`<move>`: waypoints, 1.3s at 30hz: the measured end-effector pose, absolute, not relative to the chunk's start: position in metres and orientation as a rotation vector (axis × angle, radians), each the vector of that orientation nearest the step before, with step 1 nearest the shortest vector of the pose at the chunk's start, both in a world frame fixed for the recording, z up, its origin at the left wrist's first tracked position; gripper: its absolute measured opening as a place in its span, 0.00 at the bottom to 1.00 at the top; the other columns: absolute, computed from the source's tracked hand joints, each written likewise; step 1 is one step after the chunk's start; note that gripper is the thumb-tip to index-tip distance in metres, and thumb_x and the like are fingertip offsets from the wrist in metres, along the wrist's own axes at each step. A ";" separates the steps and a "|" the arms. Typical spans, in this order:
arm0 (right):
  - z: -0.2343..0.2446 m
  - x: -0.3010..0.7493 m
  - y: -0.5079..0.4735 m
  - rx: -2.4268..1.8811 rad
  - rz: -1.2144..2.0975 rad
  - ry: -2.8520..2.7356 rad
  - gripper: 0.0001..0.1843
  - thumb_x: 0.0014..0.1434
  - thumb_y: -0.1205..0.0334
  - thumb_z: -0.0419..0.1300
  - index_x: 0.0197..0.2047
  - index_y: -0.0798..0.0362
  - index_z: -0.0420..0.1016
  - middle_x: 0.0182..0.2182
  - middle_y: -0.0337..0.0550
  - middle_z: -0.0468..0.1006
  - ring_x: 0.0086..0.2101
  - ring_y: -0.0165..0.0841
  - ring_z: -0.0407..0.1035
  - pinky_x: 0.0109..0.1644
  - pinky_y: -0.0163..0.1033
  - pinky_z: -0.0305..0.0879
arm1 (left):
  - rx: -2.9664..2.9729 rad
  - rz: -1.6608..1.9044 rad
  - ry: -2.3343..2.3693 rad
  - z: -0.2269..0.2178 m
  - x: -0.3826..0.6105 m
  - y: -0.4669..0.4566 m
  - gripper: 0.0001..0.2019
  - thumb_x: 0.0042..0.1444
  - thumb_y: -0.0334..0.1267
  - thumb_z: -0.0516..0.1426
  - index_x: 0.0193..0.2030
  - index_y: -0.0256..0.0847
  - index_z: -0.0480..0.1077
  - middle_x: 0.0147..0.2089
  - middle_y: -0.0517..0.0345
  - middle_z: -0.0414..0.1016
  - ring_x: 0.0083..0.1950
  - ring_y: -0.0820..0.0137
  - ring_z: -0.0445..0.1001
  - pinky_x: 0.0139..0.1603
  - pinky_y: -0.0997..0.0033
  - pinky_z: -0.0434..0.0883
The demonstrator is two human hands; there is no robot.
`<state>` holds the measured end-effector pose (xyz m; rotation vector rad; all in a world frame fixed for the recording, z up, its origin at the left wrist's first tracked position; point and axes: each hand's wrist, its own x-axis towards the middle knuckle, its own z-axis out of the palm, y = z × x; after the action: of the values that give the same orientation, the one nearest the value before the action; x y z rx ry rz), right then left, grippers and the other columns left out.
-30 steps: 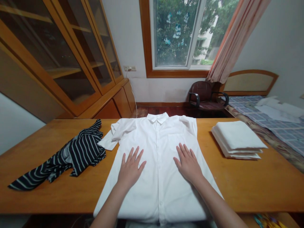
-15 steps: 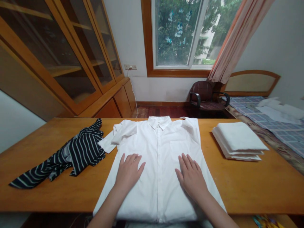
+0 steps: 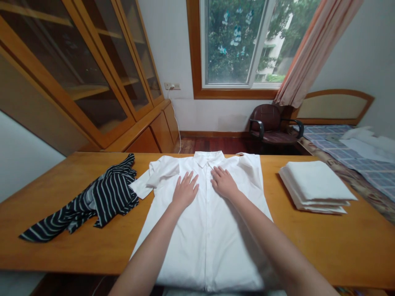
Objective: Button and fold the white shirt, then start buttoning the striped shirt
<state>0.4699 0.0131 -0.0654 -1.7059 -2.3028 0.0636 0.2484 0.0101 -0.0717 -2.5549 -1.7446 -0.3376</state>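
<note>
A white collared shirt (image 3: pixel 193 242) lies front side up on the wooden table, its collar at the far edge and its hem at the near edge. My left hand (image 3: pixel 185 191) rests flat on the upper chest, left of the button line, fingers spread. On the other side of the buttons, just below the collar, my right hand (image 3: pixel 224 182) lies flat with its fingers apart. Neither hand grips the cloth. The left sleeve is bunched and sticks out sideways; the right one is folded in at the shoulder.
A crumpled black-and-white striped garment (image 3: pixel 112 191) lies on the table (image 3: pixel 61 181) at left, close to the shirt's sleeve. A stack of folded white cloth (image 3: pixel 317 181) sits at right. Beyond the table are a glass-door cabinet (image 3: pixel 123 119), a chair (image 3: pixel 268 123) and a bed (image 3: pixel 336 135).
Both hands have slid forward over the shirt, from its middle up to the chest near the collar, and closer together. The shirt stays in place.
</note>
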 end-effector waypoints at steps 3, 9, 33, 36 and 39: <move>-0.066 0.467 0.022 -1.657 0.092 -2.334 0.27 0.69 0.52 0.49 0.67 0.50 0.63 0.69 0.47 0.57 0.68 0.43 0.49 0.70 0.54 0.44 | -2.540 -0.347 -1.742 -0.074 0.243 0.009 0.24 0.67 0.47 0.47 0.69 0.54 0.59 0.74 0.58 0.54 0.75 0.58 0.49 0.73 0.45 0.46; -0.070 0.474 0.023 -1.713 0.081 -2.243 0.26 0.69 0.51 0.49 0.66 0.49 0.64 0.69 0.47 0.58 0.68 0.42 0.49 0.69 0.53 0.44 | -2.479 -0.378 -1.814 -0.072 0.243 0.023 0.23 0.66 0.51 0.49 0.66 0.54 0.63 0.71 0.53 0.60 0.71 0.52 0.54 0.69 0.39 0.50; -0.059 0.475 0.016 -1.648 0.110 -2.109 0.17 0.64 0.63 0.53 0.54 0.50 0.76 0.53 0.49 0.74 0.52 0.41 0.64 0.56 0.44 0.61 | -2.688 -0.630 -1.906 -0.057 0.307 0.132 0.12 0.59 0.28 0.55 0.46 0.46 0.73 0.49 0.52 0.70 0.54 0.61 0.66 0.57 0.63 0.66; -0.059 0.475 0.016 -1.647 0.098 -2.103 0.17 0.64 0.63 0.53 0.53 0.50 0.76 0.53 0.48 0.74 0.52 0.41 0.64 0.55 0.44 0.61 | -2.645 -0.666 -1.898 -0.057 0.307 0.131 0.13 0.59 0.25 0.52 0.41 0.44 0.74 0.47 0.51 0.70 0.54 0.61 0.65 0.57 0.63 0.65; -0.059 0.475 0.016 -1.652 0.092 -2.097 0.16 0.64 0.64 0.54 0.53 0.50 0.76 0.52 0.48 0.74 0.51 0.41 0.64 0.55 0.44 0.61 | -2.614 -0.693 -1.895 -0.059 0.306 0.125 0.11 0.59 0.27 0.53 0.35 0.43 0.75 0.45 0.51 0.71 0.53 0.61 0.64 0.59 0.63 0.64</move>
<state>0.4749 0.0156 -0.0589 -1.6523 -2.0971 0.0922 0.3060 0.1250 -0.0589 -2.6144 -1.8946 -0.6932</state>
